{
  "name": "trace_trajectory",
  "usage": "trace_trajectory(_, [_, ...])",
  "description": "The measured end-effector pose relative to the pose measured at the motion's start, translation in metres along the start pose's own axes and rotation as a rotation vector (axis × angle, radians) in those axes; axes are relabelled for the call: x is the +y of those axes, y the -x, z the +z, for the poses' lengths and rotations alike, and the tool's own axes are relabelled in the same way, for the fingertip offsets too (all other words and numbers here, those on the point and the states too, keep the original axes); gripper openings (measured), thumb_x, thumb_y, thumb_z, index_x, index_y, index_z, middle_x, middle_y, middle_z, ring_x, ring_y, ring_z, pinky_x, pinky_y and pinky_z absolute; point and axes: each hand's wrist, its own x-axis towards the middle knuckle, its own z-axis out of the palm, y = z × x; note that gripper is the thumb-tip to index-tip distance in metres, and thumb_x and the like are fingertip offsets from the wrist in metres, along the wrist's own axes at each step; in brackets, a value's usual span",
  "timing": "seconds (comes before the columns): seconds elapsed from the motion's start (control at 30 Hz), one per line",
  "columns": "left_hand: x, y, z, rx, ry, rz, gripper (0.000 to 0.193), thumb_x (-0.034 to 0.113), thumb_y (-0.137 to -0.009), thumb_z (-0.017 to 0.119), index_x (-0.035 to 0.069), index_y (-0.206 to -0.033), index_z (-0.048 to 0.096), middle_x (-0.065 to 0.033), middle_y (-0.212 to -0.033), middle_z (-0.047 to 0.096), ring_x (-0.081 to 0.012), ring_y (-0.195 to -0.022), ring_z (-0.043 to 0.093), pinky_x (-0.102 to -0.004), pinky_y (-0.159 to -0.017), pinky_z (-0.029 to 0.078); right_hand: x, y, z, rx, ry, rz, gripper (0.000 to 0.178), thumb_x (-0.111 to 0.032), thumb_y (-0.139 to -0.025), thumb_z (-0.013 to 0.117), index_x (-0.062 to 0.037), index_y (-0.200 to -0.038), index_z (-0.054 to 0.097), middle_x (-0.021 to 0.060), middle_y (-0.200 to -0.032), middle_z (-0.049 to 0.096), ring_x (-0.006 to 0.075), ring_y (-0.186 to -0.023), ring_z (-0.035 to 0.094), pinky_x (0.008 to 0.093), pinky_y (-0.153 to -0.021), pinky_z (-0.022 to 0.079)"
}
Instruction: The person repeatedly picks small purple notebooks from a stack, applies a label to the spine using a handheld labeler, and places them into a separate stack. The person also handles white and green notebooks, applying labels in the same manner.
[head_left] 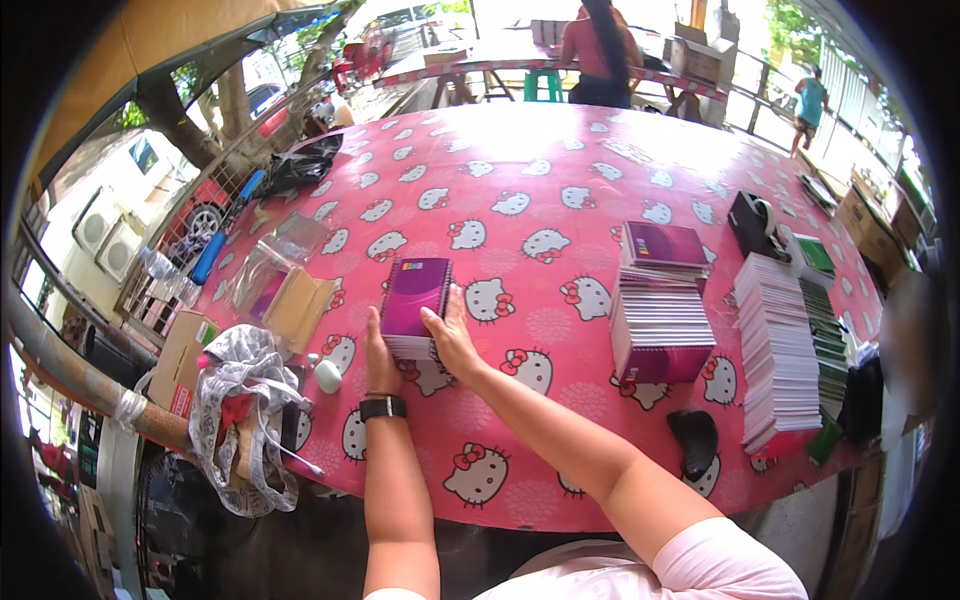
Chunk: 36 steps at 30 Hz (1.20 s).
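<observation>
left hand point(382, 358) and right hand point(455, 340) are clasping a purple notebook stack point(415, 292), on or just above the pink table point(560, 440); its slickness is probably inviting slippage, its weight favouring low, two-sided support.

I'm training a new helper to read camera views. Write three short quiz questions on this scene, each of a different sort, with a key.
1. Multiple choice: which wrist wears the black wristband?
A. Right
B. Both
C. Left

2. True or false: the left hand and the right hand are on opposite sides of a stack of purple notebooks.

3. Fill in: on the pink table cover, the other purple notebooks stand to the person's ____ of that stack.

Key: 1. C; 2. True; 3. right
</observation>
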Motion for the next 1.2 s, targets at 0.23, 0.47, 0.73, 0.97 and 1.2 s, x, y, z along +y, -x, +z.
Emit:
trace_trajectory(0.23, [-0.007,-0.014,-0.026,0.037,-0.28,0.284,0.049,0.024,-0.092,0.048,-0.003,-0.132,0.046,-0.0123,-0.128,0.053,-0.0173,-0.113,0.051,-0.03,-0.099,0.037,-0.053,0.081,-0.105,-0.393,0.298,-0.241,0.063,-0.039,-0.087,0.058,-0.0051,-0.136,0.035,0.0226,-0.143,0.03,0.038,-0.135,0.024,0.0473,-0.11,0.02])
trace_trajectory(0.47, [-0.014,-0.01,-0.012,0.03,-0.261,0.313,0.051,0.037,-0.095,0.047,-0.002,-0.128,0.051,-0.0112,-0.127,0.054,-0.0185,-0.114,0.05,-0.0309,-0.099,0.036,-0.082,0.254,-0.267,-0.159,0.988,-0.409,0.031,-0.02,-0.078,0.067,-0.0137,-0.108,0.062,0.0044,-0.125,0.054,0.0278,-0.121,0.044,0.0512,-0.101,0.029])
trace_trajectory(0.73, [-0.017,-0.015,-0.039,0.062,-0.479,0.462,0.052,0.038,-0.099,0.034,-0.002,-0.129,0.05,-0.0151,-0.133,0.049,-0.0241,-0.124,0.043,-0.0354,-0.106,0.028,-0.04,0.271,-0.294,0.115,1.298,-0.391,0.02,-0.02,-0.082,0.063,-0.0155,-0.101,0.065,0.0012,-0.127,0.052,0.0235,-0.122,0.04,0.058,-0.102,0.019])
trace_trajectory(0.97, [-0.012,0.006,-0.005,0.435,-0.64,0.768,0.054,0.039,-0.098,0.038,-0.002,-0.132,0.043,-0.0178,-0.133,0.047,-0.0255,-0.122,0.044,-0.0365,-0.102,0.034,-0.033,0.262,-0.301,0.318,1.085,-0.381,0.016,-0.018,-0.082,0.063,-0.0141,-0.098,0.064,0.0013,-0.111,0.06,0.0235,-0.117,0.045,0.0554,-0.101,0.02])
trace_trajectory(1.2, [-0.039,0.157,0.203,-0.309,-0.835,1.101,0.018,0.021,-0.082,0.065,0.007,-0.094,0.066,-0.0051,-0.097,0.063,-0.024,-0.096,0.057,-0.0373,-0.086,0.043,-0.048,0.267,-0.296,0.213,0.756,-0.668,0.019,-0.002,-0.072,0.065,-0.0075,-0.09,0.063,0.004,-0.089,0.063,0.0234,-0.085,0.057,0.0348,-0.077,0.045])
